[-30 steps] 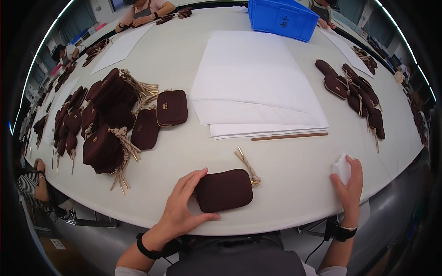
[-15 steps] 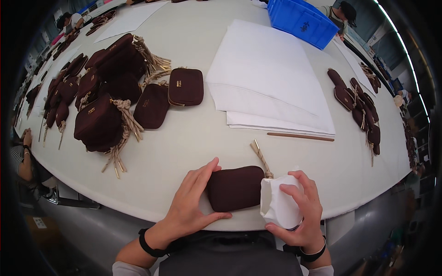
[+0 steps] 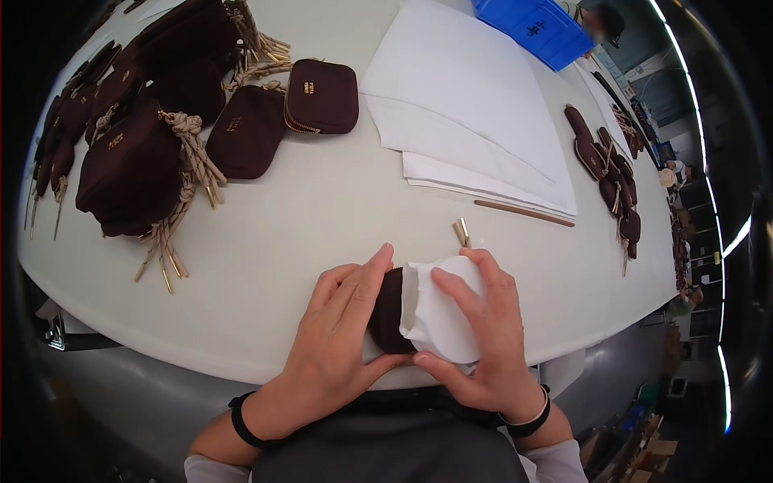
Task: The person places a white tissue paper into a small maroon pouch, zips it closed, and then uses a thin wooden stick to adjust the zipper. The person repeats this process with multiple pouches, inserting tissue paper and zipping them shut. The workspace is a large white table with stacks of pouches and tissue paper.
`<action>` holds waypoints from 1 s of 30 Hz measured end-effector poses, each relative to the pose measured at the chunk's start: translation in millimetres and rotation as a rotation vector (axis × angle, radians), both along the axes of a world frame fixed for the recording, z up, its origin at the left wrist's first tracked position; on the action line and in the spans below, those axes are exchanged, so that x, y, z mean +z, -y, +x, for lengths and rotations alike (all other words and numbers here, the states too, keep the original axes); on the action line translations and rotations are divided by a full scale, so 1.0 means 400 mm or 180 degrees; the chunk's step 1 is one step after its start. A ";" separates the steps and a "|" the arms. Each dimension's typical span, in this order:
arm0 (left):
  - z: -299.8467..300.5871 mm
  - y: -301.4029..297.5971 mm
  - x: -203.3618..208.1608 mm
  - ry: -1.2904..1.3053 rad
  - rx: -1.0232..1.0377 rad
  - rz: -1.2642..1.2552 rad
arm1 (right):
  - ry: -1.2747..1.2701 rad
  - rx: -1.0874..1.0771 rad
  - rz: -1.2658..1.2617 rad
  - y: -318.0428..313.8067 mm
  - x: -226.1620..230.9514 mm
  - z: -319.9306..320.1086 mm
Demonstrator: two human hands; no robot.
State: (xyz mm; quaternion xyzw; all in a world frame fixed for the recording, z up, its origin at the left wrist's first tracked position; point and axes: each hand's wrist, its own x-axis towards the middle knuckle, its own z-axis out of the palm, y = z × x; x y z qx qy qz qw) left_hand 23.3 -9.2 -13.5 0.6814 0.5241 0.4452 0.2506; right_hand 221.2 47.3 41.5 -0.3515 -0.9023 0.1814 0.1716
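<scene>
A dark brown fabric pouch (image 3: 388,314) lies on the table close to me, largely covered. On its left side my left hand (image 3: 342,322) rests with fingers stretched out and the thumb along the near edge. My right hand (image 3: 487,338) is closed round a thick white roll (image 3: 443,314) with a wavy rim. The roll sits over the pouch's right part, seemingly against it, and hides much of it. Beyond the roll, gold cord tips (image 3: 462,233) stick out; the rest of that cord is hidden.
More brown pouches (image 3: 133,165) with beige knotted cords are heaped at the left, and others (image 3: 616,173) lie at the right. White sheets (image 3: 467,97) are stacked ahead, a thin brown strip (image 3: 523,212) along their near edge. A blue bin (image 3: 535,32) stands far back near a person.
The white roll in my right hand has moved left from the pouch's right end to over the pouch. My left hand stays at the pouch's left side. The whole view has shifted.
</scene>
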 end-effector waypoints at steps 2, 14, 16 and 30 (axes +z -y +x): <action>-0.009 0.005 0.003 -0.0058 0.0014 0.0013 | -0.0511 -0.0235 -0.0264 0.003 0.058 0.039; -0.001 0.016 0.000 -0.0014 -0.0063 -0.0083 | -0.0179 -0.0194 0.0042 -0.005 -0.029 0.018; -0.008 0.010 0.004 -0.0049 0.0013 -0.0094 | -0.0704 -0.0277 -0.0584 -0.026 0.030 0.047; 0.005 0.001 0.000 -0.0055 0.0063 0.0005 | -0.0366 -0.0220 0.0119 -0.013 -0.024 0.020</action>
